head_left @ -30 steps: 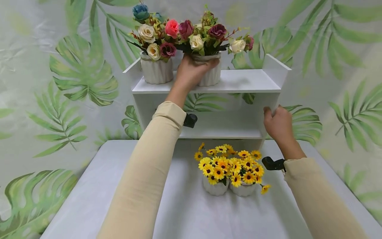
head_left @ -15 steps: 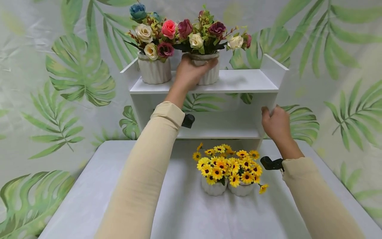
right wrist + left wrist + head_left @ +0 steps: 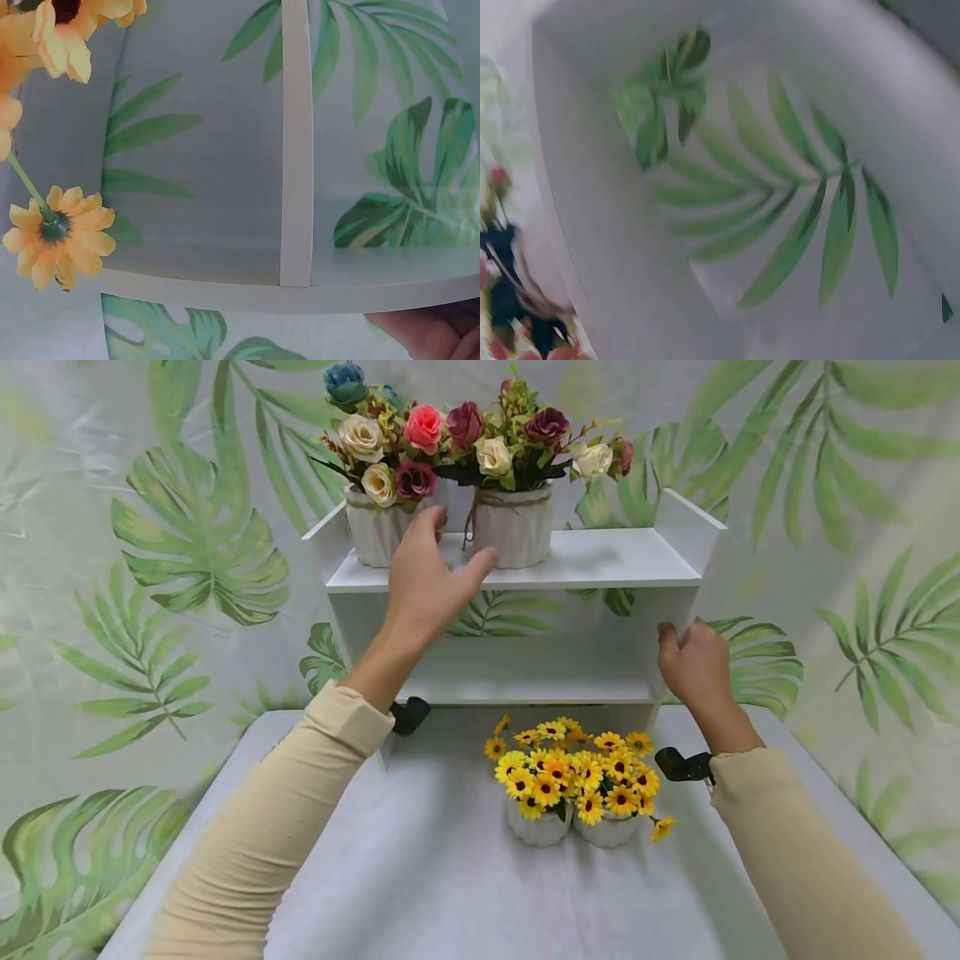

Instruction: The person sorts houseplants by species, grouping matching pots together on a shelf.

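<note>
A white two-tier shelf (image 3: 622, 553) stands at the back of the table. On its top board are two white pots of artificial roses, a left pot (image 3: 370, 531) and a right pot (image 3: 517, 531) with twine round its rim. My left hand (image 3: 429, 581) is in front of the gap between them, thumb and fingers spread, holding nothing; it hides part of the left pot. Its fingertips (image 3: 564, 353) barely enter the left wrist view. My right hand (image 3: 697, 664) grips the shelf's right side panel; in the right wrist view its fingers (image 3: 431, 330) appear beneath the panel edge.
Two small white pots, one (image 3: 538, 827) beside the other (image 3: 606, 833), hold yellow daisy-like flowers (image 3: 555, 777) on the white-covered table (image 3: 450, 893), just before the shelf. A leaf-patterned cloth (image 3: 862, 568) hangs behind everything.
My left hand has let go of the right rose pot and moved left and slightly down, its fingers spreading. The pot stays on the top board. My right hand keeps its grip.
</note>
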Available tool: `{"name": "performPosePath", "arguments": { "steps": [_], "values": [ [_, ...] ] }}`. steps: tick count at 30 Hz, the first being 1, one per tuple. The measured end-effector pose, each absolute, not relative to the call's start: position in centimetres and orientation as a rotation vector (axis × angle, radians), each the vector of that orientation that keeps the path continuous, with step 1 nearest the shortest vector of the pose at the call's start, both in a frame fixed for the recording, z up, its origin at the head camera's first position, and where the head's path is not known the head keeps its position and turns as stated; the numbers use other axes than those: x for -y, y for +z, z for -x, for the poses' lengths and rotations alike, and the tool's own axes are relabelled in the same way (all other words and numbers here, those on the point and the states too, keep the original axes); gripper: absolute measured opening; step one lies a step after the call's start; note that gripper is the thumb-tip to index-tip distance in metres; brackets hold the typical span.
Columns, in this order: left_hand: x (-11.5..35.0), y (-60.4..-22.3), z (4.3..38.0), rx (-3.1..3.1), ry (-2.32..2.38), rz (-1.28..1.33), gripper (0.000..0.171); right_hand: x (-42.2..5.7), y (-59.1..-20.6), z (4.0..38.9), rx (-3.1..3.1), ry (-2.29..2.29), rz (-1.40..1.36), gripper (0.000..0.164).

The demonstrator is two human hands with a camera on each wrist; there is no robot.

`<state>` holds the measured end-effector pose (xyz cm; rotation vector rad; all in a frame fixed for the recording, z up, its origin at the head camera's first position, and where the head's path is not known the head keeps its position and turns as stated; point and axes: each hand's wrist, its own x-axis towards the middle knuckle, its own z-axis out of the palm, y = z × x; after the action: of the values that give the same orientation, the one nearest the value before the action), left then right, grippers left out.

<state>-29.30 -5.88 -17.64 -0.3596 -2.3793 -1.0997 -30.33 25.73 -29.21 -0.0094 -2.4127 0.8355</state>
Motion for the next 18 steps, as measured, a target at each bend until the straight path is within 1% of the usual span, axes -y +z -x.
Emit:
{"name": "performPosePath", "arguments": {
  "steps": [4, 9, 13, 15, 18],
  "values": [
    [6.0, -21.0, 26.7, 2.142, -0.986, 0.601, 0.048, -25.7, -29.3, 30.4, 2.405, 0.843, 0.019, 0.047],
    [6.9, -26.1, 23.8, 2.203, -0.837, 0.797, 0.032, -25.7, -29.2, 30.4, 2.4, 0.864, 0.042, 0.048],
    [7.8, -31.0, 23.0, 2.305, -0.869, 0.796, 0.019, -25.6, -29.0, 30.5, 2.406, 0.868, 0.05, 0.049],
    [8.0, -33.7, 23.0, 2.369, -0.956, 0.752, 0.012, -25.6, -28.9, 30.4, 2.415, 0.875, 0.053, 0.049],
    [8.0, -37.3, 23.0, 2.511, -1.147, 0.643, 0.008, -25.6, -28.9, 30.1, 2.436, 0.888, 0.056, 0.05]
  ]
}}
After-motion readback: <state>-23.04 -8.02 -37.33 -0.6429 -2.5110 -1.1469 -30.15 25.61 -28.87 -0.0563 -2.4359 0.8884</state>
